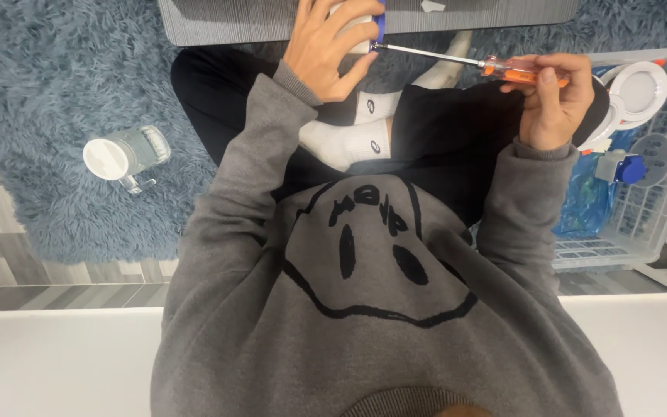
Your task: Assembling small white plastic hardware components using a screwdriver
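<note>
Right fingers (pixel 543 77) gripping orange-handled screwdriver (pixel 457 60), tip at white-blue part (pixel 364 23), seemingly in left hand (pixel 326 50)

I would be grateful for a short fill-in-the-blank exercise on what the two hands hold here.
1. The right hand grips a screwdriver by its ____ handle.
2. The left hand holds a white object with a ____ part.
3. The clear jug lies on a shaggy ____.

Missing words: orange; blue; rug
</note>
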